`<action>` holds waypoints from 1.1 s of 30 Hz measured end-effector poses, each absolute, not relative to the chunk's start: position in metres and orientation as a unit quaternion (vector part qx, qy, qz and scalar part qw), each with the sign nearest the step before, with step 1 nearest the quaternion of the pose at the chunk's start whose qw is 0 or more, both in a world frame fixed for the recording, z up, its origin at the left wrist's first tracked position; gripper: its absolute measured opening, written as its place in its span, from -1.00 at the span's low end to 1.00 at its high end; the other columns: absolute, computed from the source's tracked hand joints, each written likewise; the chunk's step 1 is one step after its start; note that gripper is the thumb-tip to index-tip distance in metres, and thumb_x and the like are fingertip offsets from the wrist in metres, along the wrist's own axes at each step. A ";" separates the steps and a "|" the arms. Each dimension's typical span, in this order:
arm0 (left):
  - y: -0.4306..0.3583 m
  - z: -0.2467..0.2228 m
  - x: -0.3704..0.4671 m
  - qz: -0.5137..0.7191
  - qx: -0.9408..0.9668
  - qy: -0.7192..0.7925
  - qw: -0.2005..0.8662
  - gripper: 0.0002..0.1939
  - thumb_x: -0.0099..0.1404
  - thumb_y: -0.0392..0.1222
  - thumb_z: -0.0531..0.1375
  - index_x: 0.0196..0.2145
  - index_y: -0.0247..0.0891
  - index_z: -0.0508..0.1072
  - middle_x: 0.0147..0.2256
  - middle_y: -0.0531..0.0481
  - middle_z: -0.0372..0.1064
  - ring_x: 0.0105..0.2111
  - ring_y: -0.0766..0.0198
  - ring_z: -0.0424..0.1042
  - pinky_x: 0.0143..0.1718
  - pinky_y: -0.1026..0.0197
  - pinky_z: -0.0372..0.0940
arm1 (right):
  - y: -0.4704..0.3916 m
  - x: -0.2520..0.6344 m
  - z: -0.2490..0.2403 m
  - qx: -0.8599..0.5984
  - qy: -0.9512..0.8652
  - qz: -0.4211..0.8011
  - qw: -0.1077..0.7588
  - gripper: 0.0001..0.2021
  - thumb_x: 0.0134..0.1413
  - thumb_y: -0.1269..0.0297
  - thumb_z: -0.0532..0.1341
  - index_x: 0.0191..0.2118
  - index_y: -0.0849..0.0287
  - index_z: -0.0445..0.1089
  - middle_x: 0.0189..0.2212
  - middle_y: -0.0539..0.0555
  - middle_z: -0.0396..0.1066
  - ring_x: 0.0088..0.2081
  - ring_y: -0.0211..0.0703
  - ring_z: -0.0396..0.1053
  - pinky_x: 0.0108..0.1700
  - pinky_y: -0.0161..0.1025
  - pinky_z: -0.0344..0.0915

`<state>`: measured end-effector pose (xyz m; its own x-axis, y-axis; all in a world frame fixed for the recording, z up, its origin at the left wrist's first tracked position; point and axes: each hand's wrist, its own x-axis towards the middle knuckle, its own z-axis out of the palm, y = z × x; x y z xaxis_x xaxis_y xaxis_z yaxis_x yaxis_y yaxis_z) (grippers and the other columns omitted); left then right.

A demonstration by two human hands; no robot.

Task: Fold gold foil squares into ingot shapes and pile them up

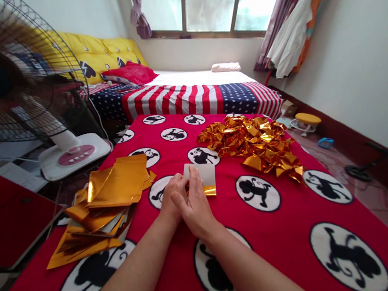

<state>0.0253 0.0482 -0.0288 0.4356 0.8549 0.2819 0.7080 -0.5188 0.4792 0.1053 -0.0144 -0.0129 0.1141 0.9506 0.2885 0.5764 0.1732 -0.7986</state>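
Note:
A small sheet of gold foil paper (207, 174) lies on the red cloth, pale back up, with a gold strip folded over along its near edge. My left hand (172, 197) is at its left side, fingers curled in against the paper's edge. Flat across the left part of the sheet rests my right hand (197, 202), its fingers stretched out and pressed down beside the left hand. The hands touch and hide that side of the paper. To the left is a loose stack of gold foil sheets (118, 181). A heap of folded gold foil pieces (250, 135) lies at the far right.
The red cloth (286, 252) has round black-and-white monkey prints. An electric fan (69, 150) stands at the left, its blades blurred. Beyond is a bed with a striped, starred cover (180, 98). A yellow-topped stool (308, 119) sits on the floor at right.

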 end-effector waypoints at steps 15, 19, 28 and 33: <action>0.040 -0.017 0.025 0.266 0.813 0.485 0.183 -0.94 0.17 -0.24 0.22 -0.38 -0.23 0.50 -0.35 -0.03 0.34 -0.27 0.20 0.39 -0.19 0.19 0.29 | -0.038 0.152 -0.016 -0.661 -0.713 0.149 0.181 -0.11 0.20 -0.24 -0.13 0.36 0.47 -0.21 0.37 0.28 -0.34 0.39 0.03 -0.40 0.36 0.06 -0.34; 0.040 -0.017 0.020 0.280 0.797 0.509 0.167 -0.83 0.13 -0.18 0.28 -0.30 -0.25 0.45 -0.28 -0.04 0.32 -0.24 0.17 0.39 -0.18 0.17 0.29 | -0.041 0.171 -0.020 -0.706 -0.684 0.095 0.159 -0.14 0.23 -0.19 -0.13 0.36 0.50 -0.22 0.37 0.30 -0.34 0.38 0.04 -0.40 0.35 0.09 -0.33; 0.040 -0.010 0.012 0.253 0.782 0.559 0.110 -0.59 -0.02 0.11 0.35 -0.31 -0.21 0.48 -0.25 -0.05 0.34 -0.24 0.11 0.39 -0.24 0.15 0.24 | -0.042 0.189 -0.027 -0.746 -0.632 0.048 0.207 -0.11 0.12 -0.08 0.12 0.34 0.50 -0.15 0.34 0.37 -0.16 0.37 0.12 -0.27 0.33 0.14 -0.25; 0.042 -0.014 0.011 0.299 0.784 0.515 0.176 -0.76 0.00 0.00 0.35 -0.51 -0.19 0.44 -0.43 0.06 0.39 -0.37 0.23 0.37 -0.35 0.22 0.14 | -0.042 0.192 -0.027 -0.724 -0.606 0.079 0.321 -0.15 -0.01 0.09 0.27 0.33 0.27 -0.08 0.28 0.30 0.08 0.31 0.11 0.00 0.31 0.17 -0.15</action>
